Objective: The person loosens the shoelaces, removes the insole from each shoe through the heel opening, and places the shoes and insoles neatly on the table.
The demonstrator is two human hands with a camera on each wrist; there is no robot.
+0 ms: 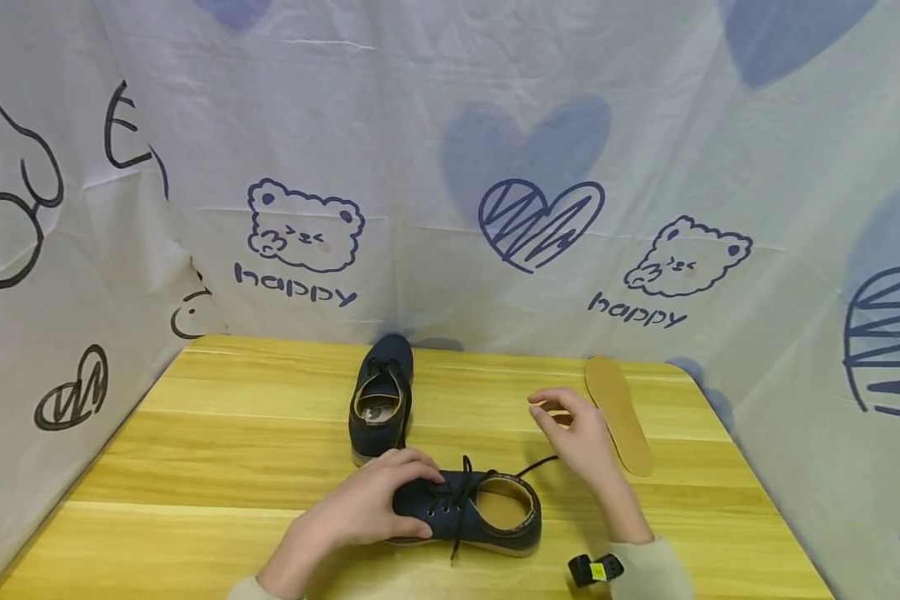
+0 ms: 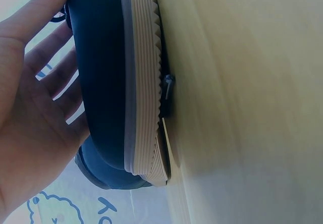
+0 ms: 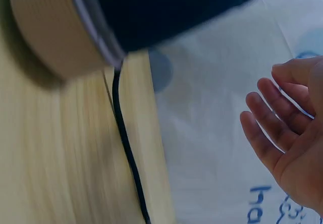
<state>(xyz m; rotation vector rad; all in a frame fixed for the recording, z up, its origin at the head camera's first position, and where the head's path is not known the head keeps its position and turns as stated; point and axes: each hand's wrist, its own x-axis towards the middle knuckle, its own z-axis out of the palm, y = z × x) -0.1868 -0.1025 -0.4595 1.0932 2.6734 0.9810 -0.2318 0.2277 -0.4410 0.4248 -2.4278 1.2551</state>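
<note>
A dark blue lace-up shoe (image 1: pixel 461 510) lies sideways across the near middle of the table, toe to the left. My left hand (image 1: pixel 371 504) holds its toe end, thumb on the near side and fingers over the far side. In the left wrist view, the tan ridged sole edge (image 2: pixel 144 77) shows beside that hand. A tan insole is visible inside the shoe's opening. Above the table, right of the heel, my right hand (image 1: pixel 576 433) hangs with loosely bent fingers and holds nothing. A black lace (image 3: pixel 126 133) trails from the shoe toward it.
The second blue shoe (image 1: pixel 381 400) stands behind the first, toe toward the back curtain (image 1: pixel 420 275). A loose tan insole (image 1: pixel 622 417) lies at the right, partly behind my right hand. A small black device (image 1: pixel 596 570) sits by the right sleeve.
</note>
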